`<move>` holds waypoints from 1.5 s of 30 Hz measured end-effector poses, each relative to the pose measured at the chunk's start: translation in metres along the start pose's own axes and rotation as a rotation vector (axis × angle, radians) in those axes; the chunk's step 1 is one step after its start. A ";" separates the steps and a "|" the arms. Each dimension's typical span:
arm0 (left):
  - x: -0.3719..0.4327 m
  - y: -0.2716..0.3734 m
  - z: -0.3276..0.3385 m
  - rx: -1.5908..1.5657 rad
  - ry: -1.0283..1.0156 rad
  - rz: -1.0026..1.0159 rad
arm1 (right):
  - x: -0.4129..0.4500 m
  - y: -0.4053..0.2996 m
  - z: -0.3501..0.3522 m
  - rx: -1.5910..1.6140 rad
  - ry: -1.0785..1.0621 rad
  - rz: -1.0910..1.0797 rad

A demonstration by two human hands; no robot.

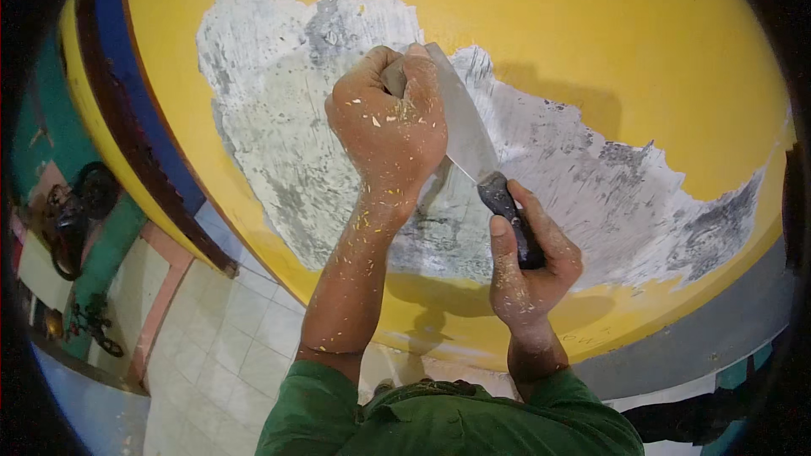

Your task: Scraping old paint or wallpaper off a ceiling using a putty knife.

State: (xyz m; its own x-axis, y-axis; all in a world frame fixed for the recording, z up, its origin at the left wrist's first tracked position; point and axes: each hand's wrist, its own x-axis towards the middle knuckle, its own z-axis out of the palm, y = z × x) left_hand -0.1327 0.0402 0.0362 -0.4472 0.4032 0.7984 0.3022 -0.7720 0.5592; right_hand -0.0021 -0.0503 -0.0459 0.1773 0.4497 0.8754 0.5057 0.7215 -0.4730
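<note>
My right hand (pixel 538 266) holds the black handle of a wide-bladed putty knife (pixel 466 114), with thumb and forefinger along its sides. The grey metal blade slants up and left from the handle. At its broad end my left hand (pixel 389 117) is curled into a fist, pinching the blade between thumb and forefinger. The fist hides part of the blade. Pale and yellow paint flakes stick to both hands and the left forearm. Before them stands a yellow painted wall (pixel 538 6) with a large, ragged bare patch (pixel 285 133) of white and grey plaster.
A grey band (pixel 684 335) runs along the wall's lower right. Left of the wall edge are a dark blue panel (pixel 149 95), light floor tiles (pixel 234 323) and a salmon border strip (pixel 155 323). Farther left stands a dark wheeled vehicle (pixel 70 221), with a small bicycle (pixel 95 323) below it.
</note>
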 end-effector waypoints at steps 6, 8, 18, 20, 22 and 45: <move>-0.001 -0.002 -0.004 0.048 -0.053 -0.022 | -0.005 0.001 0.000 0.003 0.043 -0.035; 0.003 -0.002 -0.004 0.028 -0.044 0.002 | -0.001 0.000 -0.001 0.109 0.002 0.143; 0.015 -0.009 -0.003 -0.007 -0.006 0.086 | 0.013 -0.002 0.000 0.160 -0.017 0.156; 0.003 -0.006 -0.006 0.000 -0.038 0.064 | 0.003 -0.003 -0.007 0.147 -0.019 0.175; 0.002 -0.006 -0.006 0.011 -0.064 0.054 | 0.002 -0.001 -0.006 0.142 -0.021 0.184; 0.028 0.000 -0.006 0.099 -0.059 0.062 | 0.007 -0.008 0.019 0.257 -0.011 0.276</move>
State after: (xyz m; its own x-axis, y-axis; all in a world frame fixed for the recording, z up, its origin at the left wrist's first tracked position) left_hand -0.1501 0.0482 0.0571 -0.3757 0.3869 0.8421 0.4109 -0.7449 0.5256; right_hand -0.0213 -0.0430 -0.0376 0.2677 0.6501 0.7111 0.2114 0.6805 -0.7016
